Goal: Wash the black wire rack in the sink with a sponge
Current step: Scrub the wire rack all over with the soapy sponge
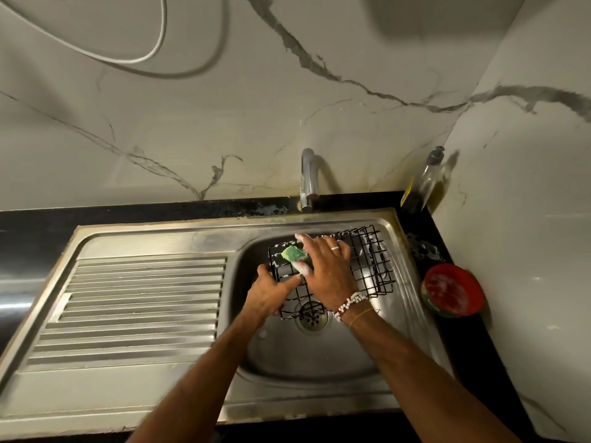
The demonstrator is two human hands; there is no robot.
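The black wire rack (367, 266) lies tilted in the steel sink (319, 353), over the drain. My left hand (271, 290) grips the rack's near left edge, fingers curled round the wire. My right hand (323, 266), wearing a ring and bead bracelets, holds a green sponge (292, 253) and presses it on the rack's upper left part. Foam covers my fingertips and dots the far wires.
A chrome tap (308, 180) stands behind the basin. A ribbed draining board (137, 302) lies to the left. On the black counter at right sit a red tub of dish paste (454, 294) and a clear soap bottle (425, 183). Marble walls close in the back and right.
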